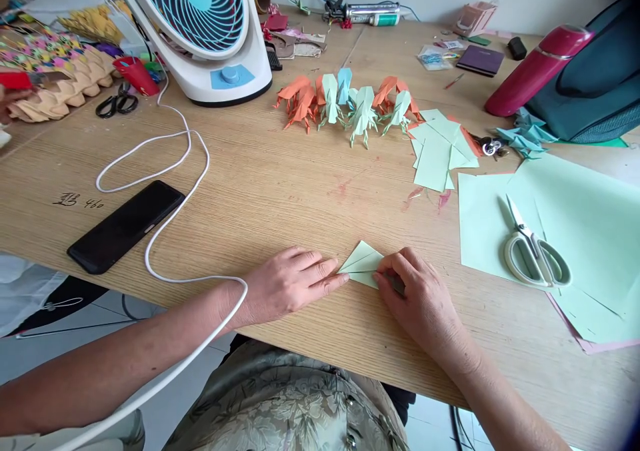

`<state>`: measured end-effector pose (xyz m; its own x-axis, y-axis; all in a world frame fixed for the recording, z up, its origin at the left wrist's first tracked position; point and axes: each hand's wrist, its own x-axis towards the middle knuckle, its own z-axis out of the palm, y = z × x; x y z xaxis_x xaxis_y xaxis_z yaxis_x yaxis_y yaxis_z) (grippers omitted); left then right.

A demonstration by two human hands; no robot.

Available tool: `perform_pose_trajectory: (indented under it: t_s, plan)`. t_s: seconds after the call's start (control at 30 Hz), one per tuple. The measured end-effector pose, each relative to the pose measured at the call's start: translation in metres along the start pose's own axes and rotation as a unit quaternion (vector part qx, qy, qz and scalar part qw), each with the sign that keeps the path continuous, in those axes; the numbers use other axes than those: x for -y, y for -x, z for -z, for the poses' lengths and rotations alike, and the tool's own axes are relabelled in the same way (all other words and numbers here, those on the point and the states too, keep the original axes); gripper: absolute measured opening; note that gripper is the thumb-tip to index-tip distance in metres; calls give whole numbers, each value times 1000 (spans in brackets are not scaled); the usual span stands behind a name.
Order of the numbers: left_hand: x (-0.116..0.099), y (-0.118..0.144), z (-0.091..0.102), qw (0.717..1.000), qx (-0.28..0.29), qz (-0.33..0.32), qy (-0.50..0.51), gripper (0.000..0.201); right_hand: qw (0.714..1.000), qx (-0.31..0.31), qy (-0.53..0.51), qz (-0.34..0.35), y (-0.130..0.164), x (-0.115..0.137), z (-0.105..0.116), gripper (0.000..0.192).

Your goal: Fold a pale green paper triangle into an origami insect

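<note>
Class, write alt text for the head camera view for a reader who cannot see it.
Two bare hands, left hand and right hand, press a folded pale green paper flat on a wooden table. Behind stand folded paper figures, a fan, phone and scissors.

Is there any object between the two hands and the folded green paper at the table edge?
Nothing visible. The left hand touches the left tip of the folded green paper, and the right hand presses on its right side. The white cable and the scissors lie off to the sides.
</note>
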<state>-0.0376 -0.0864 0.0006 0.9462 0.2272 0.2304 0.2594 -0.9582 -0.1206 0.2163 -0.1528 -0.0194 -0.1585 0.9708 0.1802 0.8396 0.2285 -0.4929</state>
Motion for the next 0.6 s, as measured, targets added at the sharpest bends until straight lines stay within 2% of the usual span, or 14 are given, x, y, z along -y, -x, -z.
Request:
perform_pose_trajectory:
  t_s: [0.27, 0.6]
  plan:
    - [0, 2, -1, 1000, 28, 13, 5, 35, 1000, -1, -4, 3, 0, -1, 1, 9]
    - [-4, 4, 5, 986, 100, 90, 100, 45, 1000, 5, 3, 4, 1, 0, -1, 11]
